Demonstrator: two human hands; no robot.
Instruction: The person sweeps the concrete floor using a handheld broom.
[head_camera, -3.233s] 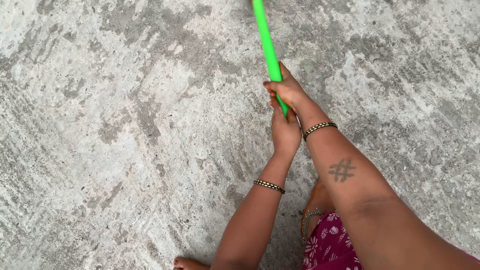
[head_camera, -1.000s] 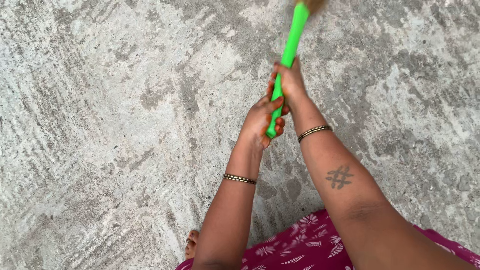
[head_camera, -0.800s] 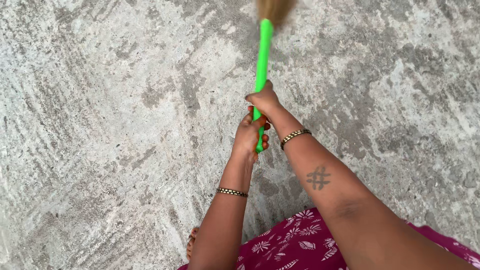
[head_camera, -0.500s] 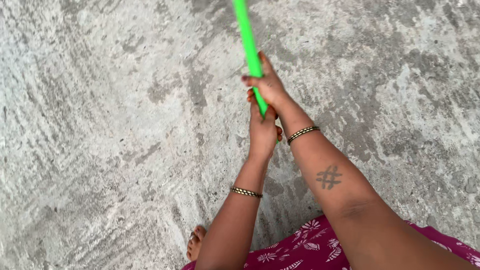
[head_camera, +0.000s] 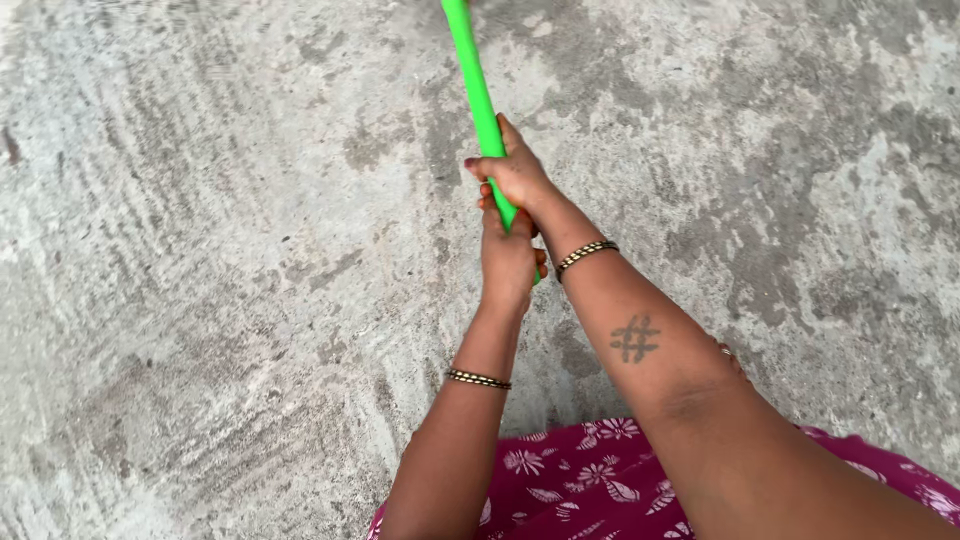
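Seen from above, two bare arms are stretched forward over a rough concrete floor (head_camera: 200, 300), and a bright green stick (head_camera: 474, 90) is gripped by both hands. The stick is slim, round and smooth, and it is slanted from the hands up and slightly leftward until it is cut off by the top edge of the view; its far end is not shown.

The right hand (head_camera: 512, 172) is placed higher on the stick, with its fingers curled tightly around it and red-painted nails seen on the left side. The left hand (head_camera: 508, 262) is closed around the stick's lower end directly beneath, so that the two hands are touching, one stacked above the other. Only a short strip of green is seen between and just beside them.

A beaded bangle (head_camera: 586, 253) in gold and black is worn on the right wrist, and a similar thin bangle (head_camera: 478, 378) is worn on the left wrist. A small dark tattoo (head_camera: 634, 338) of crossed lines is marked on the right forearm.

At the bottom edge, magenta cloth (head_camera: 560, 480) printed with white flowers and leaves is seen below the arms. The floor is grey and mottled, with pale patches, darker stains and fine scratch marks on the left side.
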